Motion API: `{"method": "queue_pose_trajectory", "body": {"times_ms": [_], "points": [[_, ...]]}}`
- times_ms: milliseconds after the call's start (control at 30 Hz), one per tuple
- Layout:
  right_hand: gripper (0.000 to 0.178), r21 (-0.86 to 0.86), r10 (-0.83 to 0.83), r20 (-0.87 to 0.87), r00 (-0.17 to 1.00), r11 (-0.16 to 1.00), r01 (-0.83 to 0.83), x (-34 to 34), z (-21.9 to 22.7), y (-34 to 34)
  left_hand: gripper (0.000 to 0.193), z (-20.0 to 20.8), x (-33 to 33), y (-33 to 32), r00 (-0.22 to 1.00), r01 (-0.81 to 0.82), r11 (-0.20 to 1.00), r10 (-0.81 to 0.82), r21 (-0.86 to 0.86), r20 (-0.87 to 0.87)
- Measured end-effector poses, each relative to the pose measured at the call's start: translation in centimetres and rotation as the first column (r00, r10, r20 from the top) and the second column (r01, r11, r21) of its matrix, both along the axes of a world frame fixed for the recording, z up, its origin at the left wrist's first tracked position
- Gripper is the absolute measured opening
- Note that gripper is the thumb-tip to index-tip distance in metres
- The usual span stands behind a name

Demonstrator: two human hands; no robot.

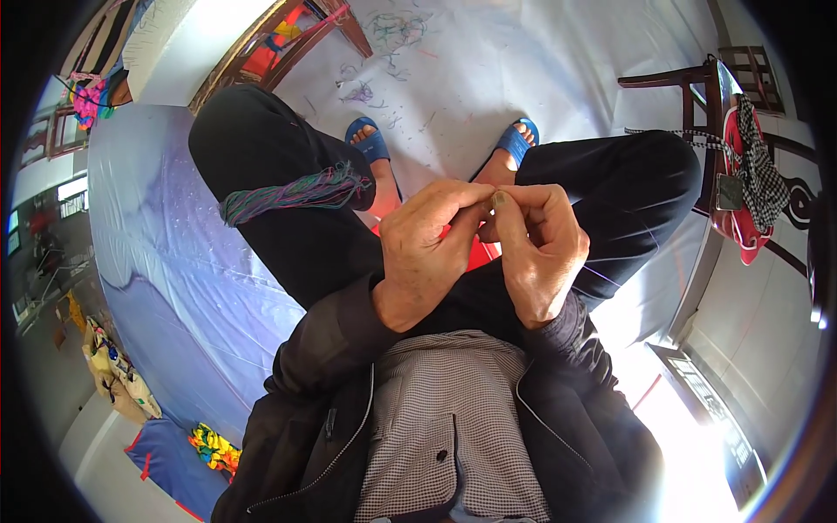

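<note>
My left hand (429, 248) and my right hand (542, 248) meet in front of me above my lap, thumbs and forefingers pinched together tip to tip. Whatever sits between the fingertips is too small to make out. Across my left thigh lies a bundle of thin threads (296, 193) in green, purple and pink, its loose ends toward my knee's inner side. Below my hands a bit of a red thing (482, 253) shows between my legs, mostly hidden by the hands.
Scraps of cut thread (397, 30) litter the pale floor sheet beyond my blue sandals (367, 139). At right stands a dark wooden chair (697, 83) with a red bag and checked cloth (763, 187). A wooden stool (261, 44) is at the far left, and colourful artificial flowers (214, 449) lie lower left.
</note>
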State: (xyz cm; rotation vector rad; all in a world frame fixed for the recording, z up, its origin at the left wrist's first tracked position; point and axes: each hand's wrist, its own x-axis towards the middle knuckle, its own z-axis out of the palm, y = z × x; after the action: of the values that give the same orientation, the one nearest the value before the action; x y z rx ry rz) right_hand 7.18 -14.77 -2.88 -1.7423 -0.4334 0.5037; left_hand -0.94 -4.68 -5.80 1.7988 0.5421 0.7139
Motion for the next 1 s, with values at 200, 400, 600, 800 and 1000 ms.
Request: {"method": "queue_pose_trajectory", "body": {"times_ms": [200,400,600,800,1000], "points": [[0.005,-0.015,0.042,0.026,0.999,0.999,-0.041,0.2,-0.6,-0.3,0.018,-0.3,-0.1,0.0,1.0,-0.001,1.0,0.001,0.001,0.014],[0.006,0.015,0.013,-0.016,1.0,1.0,-0.013,0.1,-0.7,0.0,0.019,-0.8,-0.2,0.0,1.0,0.005,0.998,-0.006,0.066,0.017],[0.006,-0.024,0.039,0.031,0.999,0.999,-0.038,0.9,-1.0,-1.1,0.019,-0.1,0.3,-0.4,1.0,0.014,0.989,-0.015,0.146,0.008],[0.005,-0.073,-0.032,0.138,0.99,0.996,0.042,2.2,-0.5,-3.0,0.017,-0.6,0.2,-0.4,0.997,0.073,0.97,-0.075,0.231,-0.001],[0.011,-0.288,0.017,0.625,0.78,0.934,0.211,7.5,1.8,-7.5,0.016,-0.7,0.2,-1.6,0.963,0.269,0.954,-0.266,0.135,-0.042]]}}
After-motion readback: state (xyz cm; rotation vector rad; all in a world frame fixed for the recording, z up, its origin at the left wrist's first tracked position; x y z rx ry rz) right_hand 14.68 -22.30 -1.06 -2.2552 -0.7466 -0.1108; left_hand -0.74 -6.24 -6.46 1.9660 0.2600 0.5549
